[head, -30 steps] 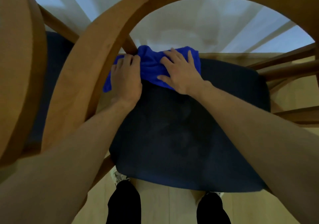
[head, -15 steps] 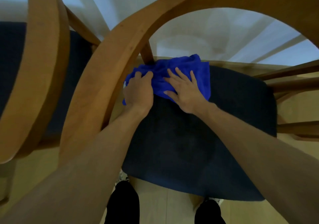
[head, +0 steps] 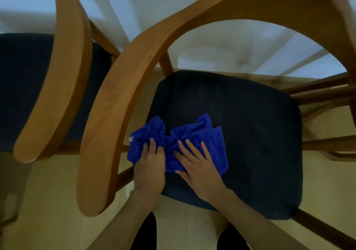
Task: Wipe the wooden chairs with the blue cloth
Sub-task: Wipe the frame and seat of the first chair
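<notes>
Head view, steeply downward, close above chair seat (head: 240,134) and floor (head: 48,201)

Nothing readable here, honestly. The blue cloth (head: 179,143) has a tiny white tag (head: 131,139) at its left edge, but it's way too small and blurry to make out any print.
</notes>
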`<state>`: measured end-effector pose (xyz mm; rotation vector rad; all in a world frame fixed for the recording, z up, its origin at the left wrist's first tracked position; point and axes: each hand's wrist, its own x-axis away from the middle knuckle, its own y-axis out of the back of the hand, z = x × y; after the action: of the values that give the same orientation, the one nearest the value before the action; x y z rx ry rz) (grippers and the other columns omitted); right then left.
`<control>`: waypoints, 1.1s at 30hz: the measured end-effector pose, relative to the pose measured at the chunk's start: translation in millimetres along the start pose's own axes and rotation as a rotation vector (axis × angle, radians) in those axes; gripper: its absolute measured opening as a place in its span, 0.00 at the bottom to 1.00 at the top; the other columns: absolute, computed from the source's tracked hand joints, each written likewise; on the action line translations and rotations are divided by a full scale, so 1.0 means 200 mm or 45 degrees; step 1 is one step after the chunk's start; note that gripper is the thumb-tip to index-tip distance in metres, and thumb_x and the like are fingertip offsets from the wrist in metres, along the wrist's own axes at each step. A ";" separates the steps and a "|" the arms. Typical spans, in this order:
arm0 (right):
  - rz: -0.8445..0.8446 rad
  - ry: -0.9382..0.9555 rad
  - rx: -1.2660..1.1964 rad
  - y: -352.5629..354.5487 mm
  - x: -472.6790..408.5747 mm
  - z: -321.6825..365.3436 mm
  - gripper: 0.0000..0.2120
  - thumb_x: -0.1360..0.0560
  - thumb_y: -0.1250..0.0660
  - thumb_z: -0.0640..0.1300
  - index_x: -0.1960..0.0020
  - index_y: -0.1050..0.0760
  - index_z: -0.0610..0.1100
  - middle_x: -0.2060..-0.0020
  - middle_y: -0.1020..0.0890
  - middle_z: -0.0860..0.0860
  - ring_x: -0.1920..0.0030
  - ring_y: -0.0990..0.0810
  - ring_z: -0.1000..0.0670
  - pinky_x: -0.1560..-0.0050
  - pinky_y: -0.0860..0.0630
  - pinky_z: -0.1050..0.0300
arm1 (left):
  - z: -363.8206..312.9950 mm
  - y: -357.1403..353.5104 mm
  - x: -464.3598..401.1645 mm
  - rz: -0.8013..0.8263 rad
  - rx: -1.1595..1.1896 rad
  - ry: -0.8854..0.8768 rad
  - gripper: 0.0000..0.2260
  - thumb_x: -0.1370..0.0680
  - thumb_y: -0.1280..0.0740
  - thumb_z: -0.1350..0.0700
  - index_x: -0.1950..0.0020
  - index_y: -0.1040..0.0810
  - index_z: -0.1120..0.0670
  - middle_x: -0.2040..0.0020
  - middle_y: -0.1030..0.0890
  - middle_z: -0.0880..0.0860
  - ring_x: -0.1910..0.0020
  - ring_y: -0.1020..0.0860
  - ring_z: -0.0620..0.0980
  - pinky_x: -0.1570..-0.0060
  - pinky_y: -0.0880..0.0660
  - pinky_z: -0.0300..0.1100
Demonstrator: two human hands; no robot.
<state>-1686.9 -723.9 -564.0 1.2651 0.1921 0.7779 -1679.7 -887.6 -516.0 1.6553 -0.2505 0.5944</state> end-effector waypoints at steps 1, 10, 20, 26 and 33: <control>-0.013 0.012 0.038 -0.01 0.02 0.00 0.27 0.20 0.43 0.59 0.24 0.34 0.50 0.21 0.40 0.50 0.21 0.44 0.47 0.23 0.47 0.37 | 0.02 -0.02 0.03 0.011 0.005 -0.025 0.23 0.21 0.36 0.59 0.28 0.38 0.51 0.20 0.49 0.56 0.22 0.47 0.55 0.31 0.34 0.45; -0.131 0.037 0.107 0.05 -0.10 -0.10 0.28 0.25 0.29 0.49 0.27 0.30 0.48 0.24 0.33 0.48 0.23 0.37 0.47 0.24 0.47 0.36 | 0.05 -0.07 -0.04 -0.174 0.230 -0.074 0.23 0.22 0.35 0.62 0.28 0.36 0.54 0.22 0.43 0.57 0.22 0.46 0.56 0.31 0.34 0.47; -0.560 -0.189 -0.613 0.43 -0.42 -0.22 0.23 0.23 0.33 0.35 0.29 0.30 0.39 0.35 0.23 0.44 0.36 0.24 0.47 0.33 0.33 0.62 | -0.12 0.24 -0.32 -0.613 0.582 -0.153 0.17 0.21 0.38 0.63 0.31 0.31 0.59 0.27 0.34 0.60 0.26 0.37 0.57 0.28 0.35 0.53; -0.641 -0.267 -0.905 0.69 -0.52 -0.25 0.23 0.22 0.31 0.48 0.30 0.31 0.45 0.38 0.22 0.52 0.40 0.23 0.55 0.36 0.27 0.57 | -0.17 0.49 -0.41 -0.675 1.052 -0.340 0.08 0.19 0.39 0.57 0.41 0.25 0.49 0.52 0.20 0.44 0.53 0.22 0.39 0.47 0.26 0.34; -0.130 -0.420 -1.922 0.75 -0.37 -0.40 0.38 0.30 0.36 0.44 0.23 0.41 0.63 0.29 0.34 0.55 0.40 0.19 0.47 0.43 0.20 0.46 | -0.20 0.53 -0.41 -0.071 2.104 -0.035 0.09 0.17 0.42 0.56 0.51 0.23 0.45 0.57 0.17 0.42 0.49 0.19 0.41 0.62 0.25 0.28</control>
<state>-1847.5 -693.5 -475.7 -0.0803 -0.5321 0.3930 -1808.7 -881.5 -464.7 3.2208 0.4263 0.7786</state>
